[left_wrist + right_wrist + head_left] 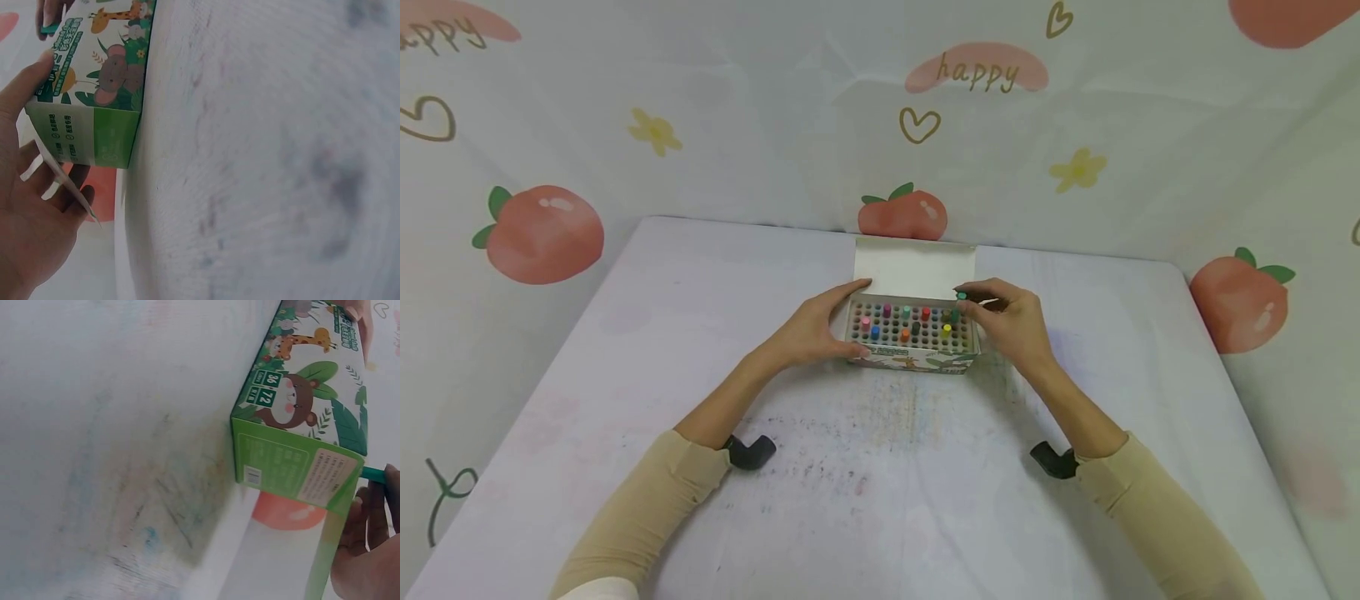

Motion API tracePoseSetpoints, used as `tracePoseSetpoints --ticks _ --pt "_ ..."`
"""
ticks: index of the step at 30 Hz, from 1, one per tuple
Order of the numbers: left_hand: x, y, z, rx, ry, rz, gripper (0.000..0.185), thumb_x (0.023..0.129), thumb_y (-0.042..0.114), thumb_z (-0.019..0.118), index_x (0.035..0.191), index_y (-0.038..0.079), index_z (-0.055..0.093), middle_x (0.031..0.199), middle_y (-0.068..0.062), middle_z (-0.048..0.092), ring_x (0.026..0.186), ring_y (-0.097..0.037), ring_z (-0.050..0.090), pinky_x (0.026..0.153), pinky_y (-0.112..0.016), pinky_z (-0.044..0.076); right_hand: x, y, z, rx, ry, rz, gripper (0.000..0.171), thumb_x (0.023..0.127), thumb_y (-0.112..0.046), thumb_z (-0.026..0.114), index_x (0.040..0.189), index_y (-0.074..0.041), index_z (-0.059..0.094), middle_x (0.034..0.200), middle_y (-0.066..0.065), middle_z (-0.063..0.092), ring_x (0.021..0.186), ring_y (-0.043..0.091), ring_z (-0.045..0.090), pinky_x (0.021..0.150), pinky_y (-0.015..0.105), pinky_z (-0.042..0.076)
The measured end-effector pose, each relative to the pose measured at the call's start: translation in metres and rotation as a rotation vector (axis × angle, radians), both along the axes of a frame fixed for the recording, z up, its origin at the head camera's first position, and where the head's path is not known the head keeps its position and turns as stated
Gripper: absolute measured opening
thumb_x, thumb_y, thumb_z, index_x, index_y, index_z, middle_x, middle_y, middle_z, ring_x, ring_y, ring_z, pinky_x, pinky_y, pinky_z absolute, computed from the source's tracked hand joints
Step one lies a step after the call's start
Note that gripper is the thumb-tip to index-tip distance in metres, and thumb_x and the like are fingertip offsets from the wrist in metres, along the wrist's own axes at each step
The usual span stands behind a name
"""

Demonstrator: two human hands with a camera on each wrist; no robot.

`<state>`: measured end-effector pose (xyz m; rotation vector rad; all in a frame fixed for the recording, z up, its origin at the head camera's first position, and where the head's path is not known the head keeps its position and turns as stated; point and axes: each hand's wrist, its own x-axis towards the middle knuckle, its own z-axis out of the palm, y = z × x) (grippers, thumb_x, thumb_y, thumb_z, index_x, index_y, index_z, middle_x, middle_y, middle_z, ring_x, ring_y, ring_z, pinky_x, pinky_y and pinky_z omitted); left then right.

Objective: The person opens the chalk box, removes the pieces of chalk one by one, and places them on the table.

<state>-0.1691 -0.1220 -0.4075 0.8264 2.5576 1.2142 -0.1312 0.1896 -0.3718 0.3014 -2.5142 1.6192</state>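
Left hand gripping box at left end; right hand pinching green stick at right end, hiding back corner. Patterned cloth behind; smudged table beneath box. Lid raised at back. Side flap inside left grip. Coloured sticks upright in box.

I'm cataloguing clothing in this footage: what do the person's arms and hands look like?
The left hand and right hand are gloveless. The left sleeve and right sleeve are plain beige, ending on the forearms. A bent black piece shows beside each sleeve's end.
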Motion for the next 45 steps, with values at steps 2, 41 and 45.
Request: tracePoseSetpoints --ticks 2,41,45 --pt "0.000 0.000 0.000 -0.001 -0.002 -0.002 0.105 0.071 0.040 0.090 0.157 0.023 0.031 0.154 -0.007 0.040 0.138 -0.025 0.039 0.112 -0.048 0.031 0.004 -0.004 0.011 0.002 0.027 0.001 0.020 0.092 -0.003 0.070 0.111 0.003 0.072 0.106 0.020 0.070 0.089 0.025 0.068 0.077 0.018 0.051" --pt "-0.007 -0.005 0.003 -0.029 -0.014 -0.039 0.106 0.071 0.036 0.091 0.157 0.024 0.032 0.158 -0.003 0.035 0.145 -0.024 0.030 0.115 -0.046 0.027 0.032 -0.040 0.008 -0.235 -0.117 0.203 0.029 0.091 -0.008 0.073 0.117 0.003 0.068 0.104 0.006 0.070 0.081 0.031 0.068 0.074 0.035 0.056" --pt "-0.008 -0.004 0.003 -0.021 -0.021 -0.046 0.106 0.071 0.035 0.091 0.157 0.025 0.031 0.158 -0.002 0.034 0.146 -0.023 0.029 0.115 -0.045 0.026 0.037 -0.046 0.004 -0.264 -0.161 0.223 0.025 0.091 -0.005 0.072 0.114 0.002 0.069 0.103 0.008 0.072 0.081 0.031 0.068 0.074 0.041 0.056"
